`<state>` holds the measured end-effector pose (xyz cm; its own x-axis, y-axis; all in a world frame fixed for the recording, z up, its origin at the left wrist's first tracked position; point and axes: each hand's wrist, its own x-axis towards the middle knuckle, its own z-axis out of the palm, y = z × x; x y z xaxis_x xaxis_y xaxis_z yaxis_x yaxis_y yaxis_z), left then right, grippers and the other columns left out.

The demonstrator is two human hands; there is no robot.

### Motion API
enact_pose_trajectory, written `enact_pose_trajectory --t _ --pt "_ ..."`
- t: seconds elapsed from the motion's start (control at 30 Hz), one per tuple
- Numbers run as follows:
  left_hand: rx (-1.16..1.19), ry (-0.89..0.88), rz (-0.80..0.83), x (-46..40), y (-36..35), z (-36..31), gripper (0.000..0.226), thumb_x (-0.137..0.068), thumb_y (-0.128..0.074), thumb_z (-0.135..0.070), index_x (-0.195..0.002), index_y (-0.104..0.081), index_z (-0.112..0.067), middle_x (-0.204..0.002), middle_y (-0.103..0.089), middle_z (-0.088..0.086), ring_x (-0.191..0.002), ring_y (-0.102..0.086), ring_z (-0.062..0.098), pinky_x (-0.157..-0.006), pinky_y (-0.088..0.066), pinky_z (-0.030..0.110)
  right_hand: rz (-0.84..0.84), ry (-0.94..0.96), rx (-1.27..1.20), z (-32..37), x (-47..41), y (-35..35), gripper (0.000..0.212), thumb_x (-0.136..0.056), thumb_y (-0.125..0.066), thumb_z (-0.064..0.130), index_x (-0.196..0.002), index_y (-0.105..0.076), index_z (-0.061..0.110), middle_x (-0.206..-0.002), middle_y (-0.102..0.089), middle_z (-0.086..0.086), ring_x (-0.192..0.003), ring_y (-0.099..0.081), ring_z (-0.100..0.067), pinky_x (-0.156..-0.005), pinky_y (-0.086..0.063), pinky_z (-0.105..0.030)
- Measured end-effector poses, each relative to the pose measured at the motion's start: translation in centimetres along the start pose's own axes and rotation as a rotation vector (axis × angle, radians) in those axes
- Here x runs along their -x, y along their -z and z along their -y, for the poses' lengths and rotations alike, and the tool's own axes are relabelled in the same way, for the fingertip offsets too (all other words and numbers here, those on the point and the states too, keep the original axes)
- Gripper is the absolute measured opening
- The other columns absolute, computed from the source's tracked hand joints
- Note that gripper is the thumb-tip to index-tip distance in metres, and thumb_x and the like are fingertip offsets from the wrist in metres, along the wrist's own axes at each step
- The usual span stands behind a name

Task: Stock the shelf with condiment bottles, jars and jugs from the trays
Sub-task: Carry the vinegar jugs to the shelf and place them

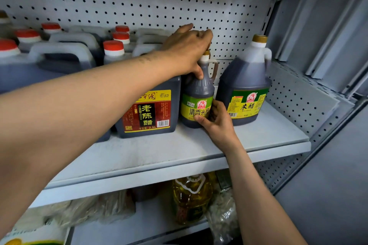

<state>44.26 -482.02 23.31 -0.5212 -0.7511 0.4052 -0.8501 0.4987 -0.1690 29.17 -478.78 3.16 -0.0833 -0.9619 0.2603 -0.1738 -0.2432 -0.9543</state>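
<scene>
A small dark vinegar bottle (pixel 196 103) with a green and yellow label stands upright on the white shelf (pixel 199 151). It sits between a square 2.5 L vinegar jug (pixel 151 111) on its left and a bigger round jug (pixel 246 85) with a gold cap on its right. My left hand (pixel 187 51) reaches over the square jug and grips the small bottle's neck and cap from above. My right hand (pixel 216 120) holds the bottle's lower body, thumb across the label, fingers round its right side.
Several red-capped dark jugs (pixel 65 55) fill the shelf's left and back. A pegboard back wall (pixel 139 0) and a perforated side panel (pixel 298 97) close the shelf in. On the lower shelf are a yellow oil bottle (pixel 192 197) and plastic bags (pixel 223 211).
</scene>
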Motion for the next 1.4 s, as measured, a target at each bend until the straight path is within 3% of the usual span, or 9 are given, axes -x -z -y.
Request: enact_pose_trajectory --t 0.13,0.23,0.33,0.43,0.67,0.87,1.03,1.13,1.4 --pt "-0.036 0.013 0.087 0.7 1.0 -0.2 0.099 -0.064 -0.084 -0.053 -0.14 -0.036 -0.013 -0.161 -0.023 0.013 -0.152 -0.007 0.031 -0.123 -0.006 0.043 -0.03 -0.019 0.037 0.5 0.5 -0.2 0.064 -0.081 -0.08 0.009 -0.136 -0.046 0.009 -0.125 -0.066 -0.004 -0.113 -0.065 -0.011 -0.095 -0.054 -0.029" --pt "0.023 0.017 0.052 2.6 3.0 0.8 0.098 -0.07 -0.079 -0.057 -0.147 -0.034 -0.016 -0.162 -0.024 0.004 -0.152 0.003 0.026 -0.122 0.001 0.044 -0.052 -0.057 0.058 1.6 1.5 -0.4 0.073 -0.081 -0.081 0.011 -0.142 -0.042 0.011 -0.131 -0.063 -0.001 -0.119 -0.062 -0.012 -0.103 -0.052 -0.038" --pt "0.181 0.072 -0.032 5.9 4.4 2.8 0.096 -0.07 -0.081 -0.052 -0.149 -0.035 -0.023 -0.16 -0.029 0.0 -0.151 -0.008 0.025 -0.12 -0.01 0.04 -0.169 -0.091 0.091 2.9 3.9 -1.0 0.084 -0.079 -0.084 0.02 -0.148 -0.036 0.014 -0.142 -0.054 -0.001 -0.129 -0.052 -0.013 -0.109 -0.046 -0.043" --pt "0.311 0.103 -0.101 10.6 4.2 4.4 0.091 -0.069 -0.083 -0.048 -0.146 -0.04 -0.025 -0.155 -0.038 0.002 -0.146 -0.023 0.025 -0.117 -0.023 0.037 -0.265 -0.093 0.24 4.6 7.5 -2.2 0.077 -0.081 -0.082 0.026 -0.145 -0.042 0.016 -0.143 -0.053 -0.002 -0.128 -0.05 -0.014 -0.108 -0.046 -0.044" --pt "0.585 0.156 -0.115 24.4 1.3 5.6 0.069 -0.073 -0.084 -0.033 -0.133 -0.053 -0.025 -0.13 -0.053 0.006 -0.123 -0.045 0.028 -0.1 -0.037 0.034 -0.268 -0.031 0.728 7.5 17.8 -7.0 0.069 -0.08 -0.08 0.041 -0.14 -0.054 0.021 -0.14 -0.055 -0.004 -0.134 -0.042 -0.026 -0.107 -0.034 -0.035" --pt "0.757 0.18 0.108 36.7 -3.5 5.9 0.059 -0.075 -0.083 -0.031 -0.126 -0.055 -0.026 -0.125 -0.047 0.004 -0.121 -0.046 0.026 -0.095 -0.04 0.034 -0.201 -0.172 0.933 6.7 28.2 -12.5 0.072 -0.074 -0.077 0.055 -0.138 -0.053 0.035 -0.141 -0.052 -0.002 -0.133 -0.04 -0.03 -0.109 -0.031 -0.04" --pt "0.772 0.235 0.332 45.8 -7.8 5.1 0.065 -0.074 -0.084 -0.032 -0.131 -0.054 -0.026 -0.131 -0.045 0.006 -0.122 -0.045 0.028 -0.098 -0.037 0.032 -0.066 -0.307 0.945 4.3 36.4 -17.4 0.073 -0.079 -0.08 0.043 -0.143 -0.049 0.028 -0.141 -0.047 -0.01 -0.132 -0.039 -0.031 -0.107 -0.033 -0.034" --pt "0.802 0.246 0.437 49.6 -9.7 4.9 0.067 -0.077 -0.083 -0.027 -0.136 -0.051 -0.019 -0.135 -0.041 0.008 -0.123 -0.046 0.026 -0.095 -0.034 0.026 -0.002 -0.362 0.931 2.3 39.7 -19.1 0.075 -0.077 -0.081 0.045 -0.143 -0.05 0.026 -0.137 -0.05 -0.014 -0.13 -0.042 -0.036 -0.109 -0.035 -0.039" --pt "0.717 0.299 0.609 58.9 -17.9 3.0 0.07 -0.075 -0.082 -0.039 -0.136 -0.051 -0.024 -0.139 -0.043 0.007 -0.129 -0.038 0.029 -0.104 -0.038 0.036 0.128 -0.492 0.916 -5.0 45.9 -21.0 0.079 -0.074 -0.084 0.041 -0.143 -0.05 0.023 -0.149 -0.043 -0.017 -0.138 -0.038 -0.034 -0.11 -0.03 -0.031"
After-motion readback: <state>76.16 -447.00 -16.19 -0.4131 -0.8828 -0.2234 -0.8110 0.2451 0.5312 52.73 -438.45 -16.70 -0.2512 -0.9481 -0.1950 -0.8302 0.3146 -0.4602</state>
